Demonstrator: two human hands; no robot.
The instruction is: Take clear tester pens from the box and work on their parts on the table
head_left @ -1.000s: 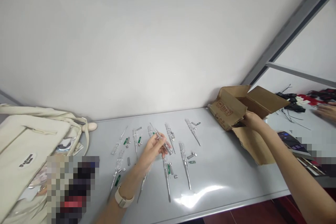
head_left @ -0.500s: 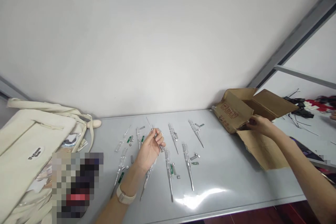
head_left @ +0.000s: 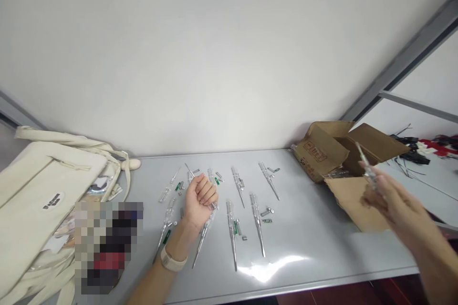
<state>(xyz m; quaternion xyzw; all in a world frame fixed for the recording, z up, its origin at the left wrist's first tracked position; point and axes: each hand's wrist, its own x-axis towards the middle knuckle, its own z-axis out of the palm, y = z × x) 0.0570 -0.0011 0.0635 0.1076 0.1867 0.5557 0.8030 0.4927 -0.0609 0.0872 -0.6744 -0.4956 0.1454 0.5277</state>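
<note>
Bright, diffuse illumination of a pale wall [head_left: 222,66], dimming toward the upper corners. A strong white glare lies on the glossy table [head_left: 315,238] near its front edge; a soft shadow borders the cardboard box [head_left: 315,152]. Motion blur softens the right fingers [head_left: 384,182] and the screwdriver [head_left: 365,162] they hold. Wide-angle stretching affects the lateral margins; coarse pixelation obscures a patch at lower left. The floor [head_left: 343,295] appears dark.

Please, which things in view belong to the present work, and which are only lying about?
Likely in use:
clear-handled screwdrivers, one each in left hand and right hand
green strips
small metal parts
cardboard box

Likely just lying about:
cream bag
black items at far right
</note>
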